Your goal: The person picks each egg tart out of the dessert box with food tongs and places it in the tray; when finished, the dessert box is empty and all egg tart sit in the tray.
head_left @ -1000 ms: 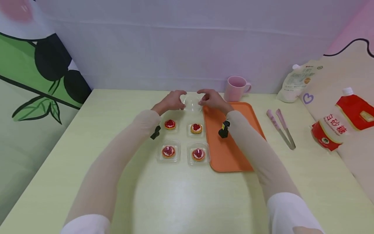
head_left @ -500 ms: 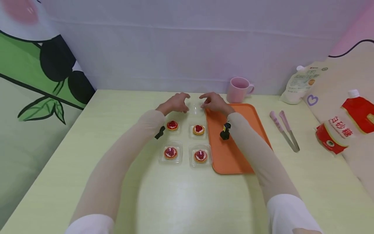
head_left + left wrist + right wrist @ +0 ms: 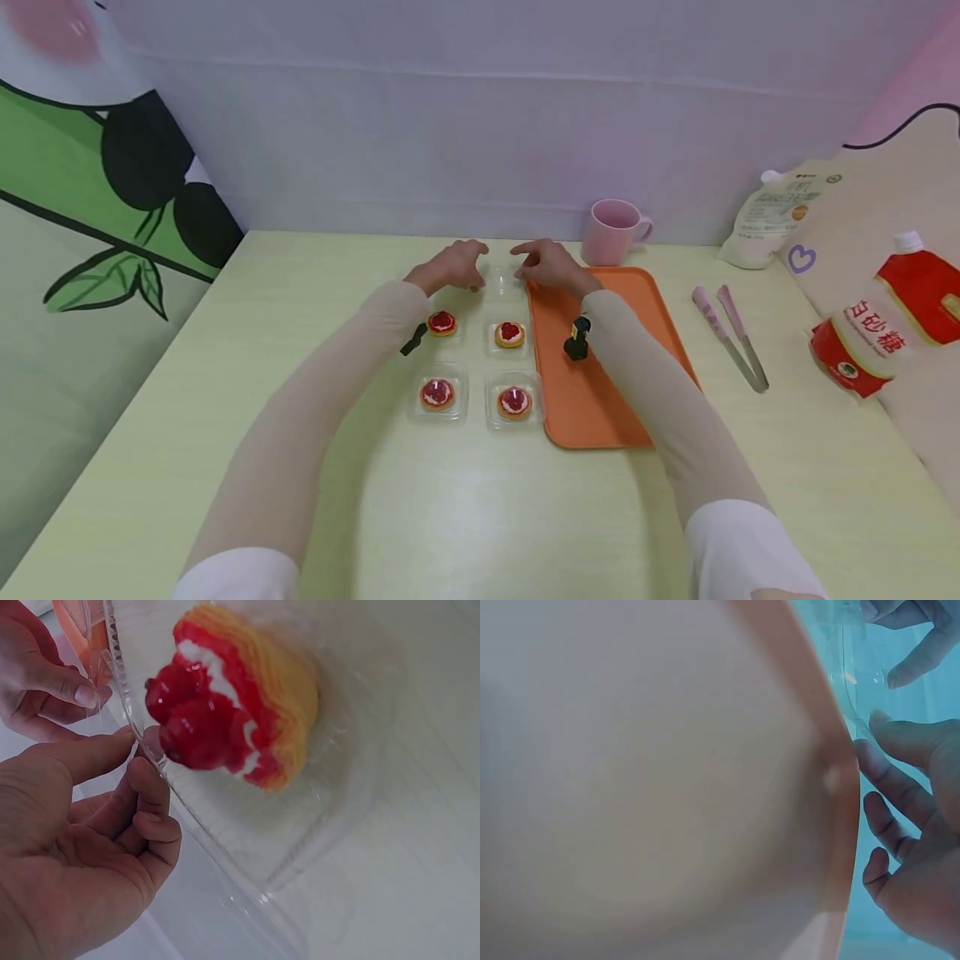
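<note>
left hand [image 3: 454, 265] and right hand [image 3: 552, 265] flank clear container [image 3: 504, 284]

we see bent fingers at its two sides; whether they pinch, we cannot tell. nearer us than the fingers sit four tarts [image 3: 514, 402]; by the right ones, an orange tray [image 3: 585, 412].

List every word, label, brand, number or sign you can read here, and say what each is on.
"白砂糖", in red on the bag; the small line below it and the round emblem are too small to read.
Pouch: printed lines and small marks near its top, all too small or blurred to read.
Heart: a purple outline on the backdrop, no words visible.
</note>
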{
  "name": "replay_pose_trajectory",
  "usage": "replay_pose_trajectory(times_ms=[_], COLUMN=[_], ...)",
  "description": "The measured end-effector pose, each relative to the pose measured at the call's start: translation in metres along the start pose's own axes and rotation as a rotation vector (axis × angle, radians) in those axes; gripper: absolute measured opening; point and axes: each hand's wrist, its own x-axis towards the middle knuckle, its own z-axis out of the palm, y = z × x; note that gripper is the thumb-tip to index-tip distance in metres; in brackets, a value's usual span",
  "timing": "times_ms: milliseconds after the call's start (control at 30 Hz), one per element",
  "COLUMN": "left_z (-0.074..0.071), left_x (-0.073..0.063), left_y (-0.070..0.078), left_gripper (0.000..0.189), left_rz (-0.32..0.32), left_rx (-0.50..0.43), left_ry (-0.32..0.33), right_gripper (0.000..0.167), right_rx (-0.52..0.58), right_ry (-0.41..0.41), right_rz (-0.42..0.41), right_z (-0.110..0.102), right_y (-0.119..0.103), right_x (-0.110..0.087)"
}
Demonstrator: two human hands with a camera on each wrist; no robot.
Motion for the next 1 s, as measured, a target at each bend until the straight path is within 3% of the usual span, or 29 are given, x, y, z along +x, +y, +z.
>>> replay_pose_trajectory(times_ms=[267,600,867,1000], left_z=[0.001,-0.001,-0.007,-0.01], left_x=[0.002,-0.005,-0.013,-0.019], left_y=[-0.006,-0.006,-0.011,-0.013], left_gripper=[0.072,0.071,0.066,0.063], left_rz=[-0.016,-0.019,-0.004,0.038], left_rx=[0.016,0.057,0.027,0.025], left_ry=[-0.006,-0.001,0.056,0.096], right_gripper=[0.047,0.046,0.046,0.046], right_rx=[0.021,0.04,0.034,0.003], right_ry=[-0.02,-0.023,-0.009,0.012], right_rz=[0.021,0.038,0.026,0.006], right_z=[0.001,0.004,0.002,-0.002], right_y=[-0.007,-0.009,-0.007,-0.007], right_x=[-0.002,0.001,-0.001,-0.003])
